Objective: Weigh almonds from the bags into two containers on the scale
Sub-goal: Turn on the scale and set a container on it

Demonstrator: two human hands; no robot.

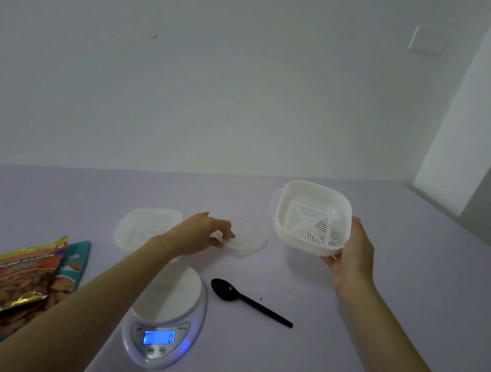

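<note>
Our right hand [351, 259] grips the strainer basket [312, 218]; our left hand [202, 233] curls at a faint clear lid [249, 237] — whether its grip pinches it, we cannot tell.

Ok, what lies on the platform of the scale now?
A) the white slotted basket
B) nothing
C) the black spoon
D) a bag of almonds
B: the scale is bare on top and reads 0; the black spoon lies beside it, and the right hand holds the white slotted basket up.

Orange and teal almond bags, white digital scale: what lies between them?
In the head view, only the person's left forearm crosses there, over bare lilac tabletop.
</note>
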